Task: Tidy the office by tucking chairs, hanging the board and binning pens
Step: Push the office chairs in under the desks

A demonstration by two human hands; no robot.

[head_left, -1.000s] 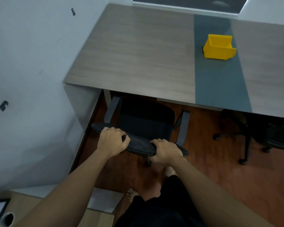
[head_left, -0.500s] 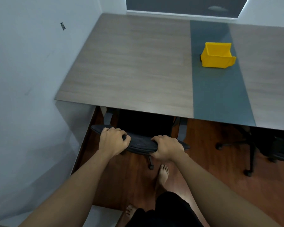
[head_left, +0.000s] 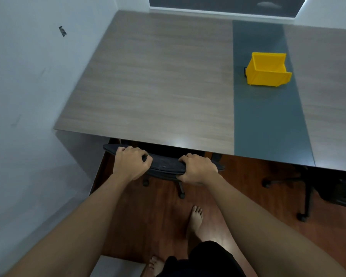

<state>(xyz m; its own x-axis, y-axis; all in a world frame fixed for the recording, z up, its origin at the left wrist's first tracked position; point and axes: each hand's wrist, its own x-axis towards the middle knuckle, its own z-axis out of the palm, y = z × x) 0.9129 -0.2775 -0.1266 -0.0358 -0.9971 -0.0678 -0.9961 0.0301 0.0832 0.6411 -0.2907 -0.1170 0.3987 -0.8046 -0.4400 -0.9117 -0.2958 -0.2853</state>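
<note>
Under the desk (head_left: 158,92) edge, the black office chair (head_left: 164,165) sits nearly tucked; my left hand (head_left: 131,163) and right hand (head_left: 198,169) grip its backrest. I judge board and pens untouched, yellow bin (head_left: 268,69) waiting

Desk top (head_left: 158,86): grey wood-grain laminate, smooth, faint sheen at the near edge; inset strip (head_left: 268,120) plain dark grey, matt. Storage bin (head_left: 268,73): yellow plastic, ribbed. Chair backrest (head_left: 166,163): black, matt, finely textured. Floor (head_left: 162,220): reddish-brown wood look, slight gloss. Wall (head_left: 28,96): white, scuffed.
</note>
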